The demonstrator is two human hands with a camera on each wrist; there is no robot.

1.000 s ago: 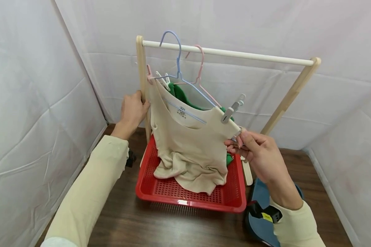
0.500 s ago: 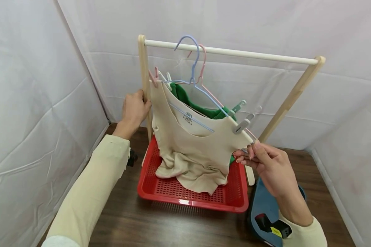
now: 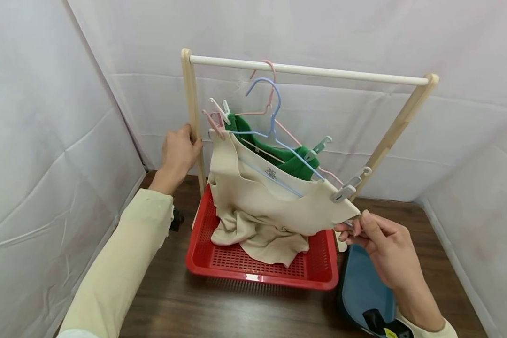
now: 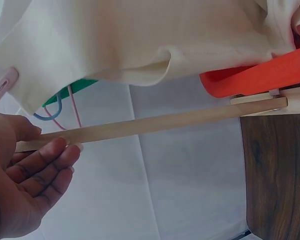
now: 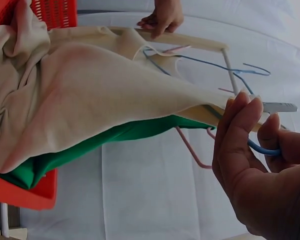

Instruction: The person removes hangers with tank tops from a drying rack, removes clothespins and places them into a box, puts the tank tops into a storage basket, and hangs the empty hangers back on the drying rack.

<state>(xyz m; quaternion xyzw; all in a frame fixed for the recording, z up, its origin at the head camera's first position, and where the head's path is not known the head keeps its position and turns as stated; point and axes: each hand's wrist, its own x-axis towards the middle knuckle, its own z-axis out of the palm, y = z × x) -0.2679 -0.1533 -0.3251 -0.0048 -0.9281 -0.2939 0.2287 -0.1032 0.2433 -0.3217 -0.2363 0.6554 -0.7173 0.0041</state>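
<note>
One beige top (image 3: 262, 195) is pegged to a blue hanger (image 3: 272, 126), its lower part in the basket (image 3: 257, 280). Above the basket's right, the right-hand grip (image 3: 388, 249) pinches the hanger's end; beyond its left, the left-hand grip (image 3: 178, 152) is clamped on a post (image 3: 192, 96). Green cloth (image 3: 297, 166) hangs above its far side.

A blue container (image 3: 363, 277) sat between four and five o'clock on dark wood (image 3: 219, 310); white cloth (image 3: 342, 33) hung from nine through twelve to three.
</note>
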